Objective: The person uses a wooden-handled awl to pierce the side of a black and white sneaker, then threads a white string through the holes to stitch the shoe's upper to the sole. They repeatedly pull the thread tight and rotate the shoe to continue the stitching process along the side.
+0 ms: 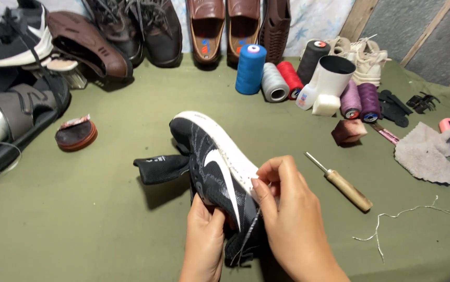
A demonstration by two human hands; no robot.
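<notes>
So, the person is standing over an olive-green table [79, 224] and working on a black sneaker [212, 167] with a white sole and a white swoosh-shaped mark on its side. It's sitting just above the near edge of the table, toe pointing away, tipped so the sole is facing right. The left hand [204, 243] is cupping the heel end from underneath, fingers wrapped around the upper, so it's closed on the shoe. The right hand [287, 214] is pinching at the seam where the sole meets the upper, thumb and forefinger pressed together; something thin like a thread is running down from there, but I can't tell if there's a needle in it. A black insole [160, 168] is sticking out to the left of the shoe.

Just to the right, a wooden-handled awl [342, 183] is lying flat, and a loose bit of white thread [392, 216] is curling near it. Further right there's a grey rag [426, 154] and a small brown block [348, 130]. Over on the left, a round brown tin [76, 136] is sitting by a dark sandal [21, 115].

Farther back, thread spools are clustering together: a blue spool [250, 69], grey, red, black and two purple ones, plus a white bottle [329, 83]. Along the far edge, a row of brown leather shoes [225, 26] and dark ones is lining up against the wall.
</notes>
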